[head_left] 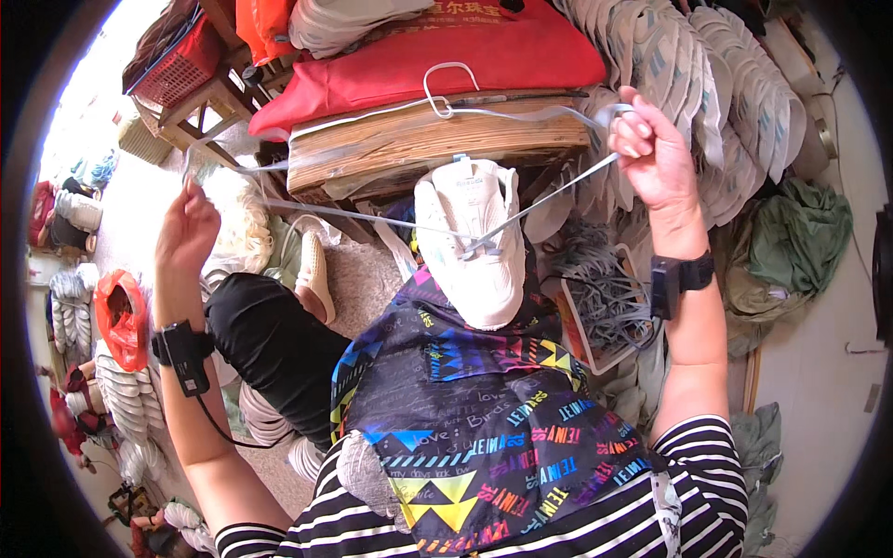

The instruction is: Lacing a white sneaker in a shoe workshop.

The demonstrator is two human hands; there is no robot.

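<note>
A white sneaker (476,284) rests over my lap, toe toward me, its heel end near a wooden block. Through its lower eyelets runs a pale grey-blue shoelace (479,246), whose two sides spread out in a wide V. My left hand (189,228), raised at the left, pinches one side of the lace. On the right, my right hand (656,153) is closed round the other side, higher up. Loose lengths of lace trail from both hands across the front of the block. Whether the sneaker has a sole is hidden.
Ahead stands the wooden block (437,144), with a white hook (450,88) and a red cloth bag (446,56) on it. Stacked white shoe uppers (670,74) fill the far right. A tray of tangled grey laces (605,302) lies right of my lap, near green cloth (800,237).
</note>
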